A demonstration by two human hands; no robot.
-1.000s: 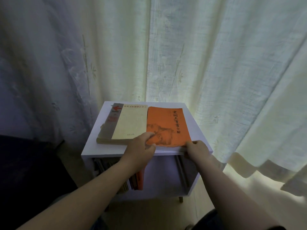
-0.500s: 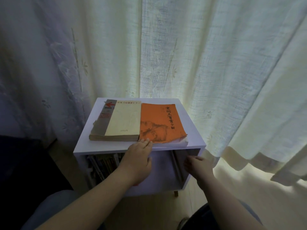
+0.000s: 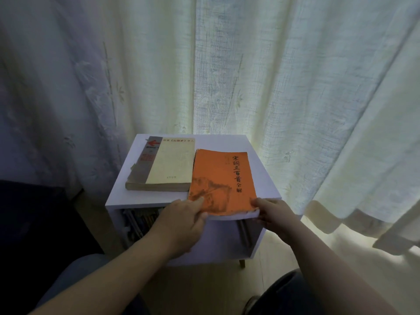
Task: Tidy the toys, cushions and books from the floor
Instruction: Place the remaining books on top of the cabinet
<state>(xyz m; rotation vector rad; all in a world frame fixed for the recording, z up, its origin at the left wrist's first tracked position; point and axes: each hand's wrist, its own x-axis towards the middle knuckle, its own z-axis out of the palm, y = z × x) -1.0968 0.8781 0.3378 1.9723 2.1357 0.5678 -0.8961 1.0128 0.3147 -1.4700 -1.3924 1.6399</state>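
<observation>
1 thick cream paperback [image 3: 169,167], grey-spined and worn, is laid flat on the white table [image 3: 218,142]. 1 thin orange paperback [image 3: 221,178], frayed at its near edge, is laid alongside, overhanging the front; near-left corner pinched by left hand [image 3: 181,223], near-right corner by right hand [image 3: 272,214].

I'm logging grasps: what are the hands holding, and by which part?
Both grip the orange book by its near edge: left hand at the left corner, right hand at the right corner.

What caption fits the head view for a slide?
Left hand and right hand hold the near edge of the orange book, overhanging the white side table beside a beige book.
</observation>
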